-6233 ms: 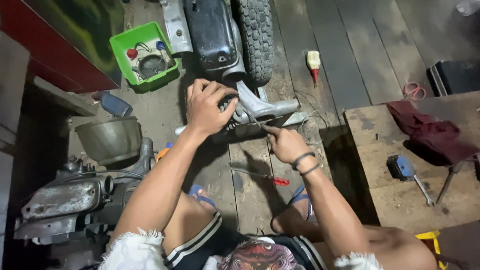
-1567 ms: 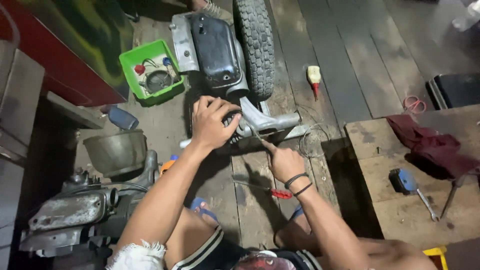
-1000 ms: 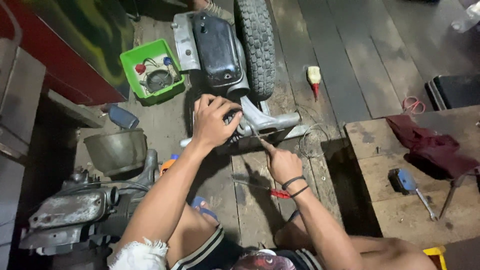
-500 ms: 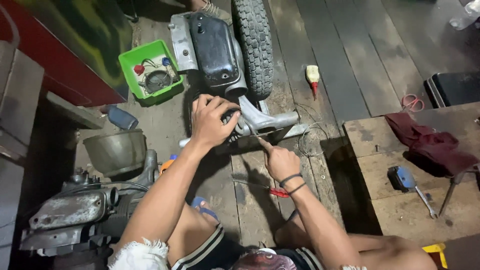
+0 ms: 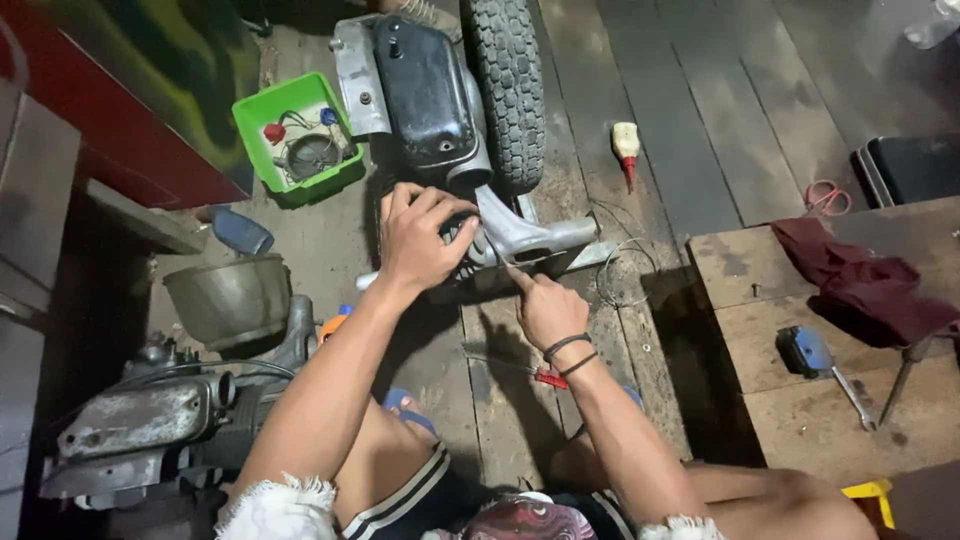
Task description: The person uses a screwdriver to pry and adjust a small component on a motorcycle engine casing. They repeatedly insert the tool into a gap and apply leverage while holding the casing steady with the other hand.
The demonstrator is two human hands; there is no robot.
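Frayed white shorts edges and a striped waistband sit nearest the camera, with both bare forearms running up from them toward the work.

Right hand (image 5: 548, 310), two dark bands on its wrist, is curled loosely with the forefinger stretched out; the fingertip meets the lower edge of the grey metal bracket (image 5: 530, 240). Whether anything thin is pinched in that hand cannot be told. Just below its wrist lies a small red-handled tool (image 5: 550, 378) on the worn wooden planks (image 5: 500, 400).

Left hand (image 5: 420, 235) is spread and cupped over the dark ribbed engine part (image 5: 462, 228), fingers bent down around it, thumb on the near side. The bracket, smooth cast metal with an angled arm, juts out to the right of that grip and touches the same assembly.

Beyond the left hand's knuckles stands a glossy black rounded cover (image 5: 430, 90) with a dull metal plate beside it, and just right of that a knobbly rubber tyre (image 5: 510, 90). Up and left of the grip is a square green plastic tray (image 5: 250, 120) holding small parts. Left of the forearm rest a dented metal bowl (image 5: 225, 300) and a grimy engine block (image 5: 140, 420). Far right, a wooden bench (image 5: 780, 400) carries a dark red rag (image 5: 860, 280) and a blue-handled tool (image 5: 810, 350). A small red-tipped bottle (image 5: 626, 145) lies past the bracket.
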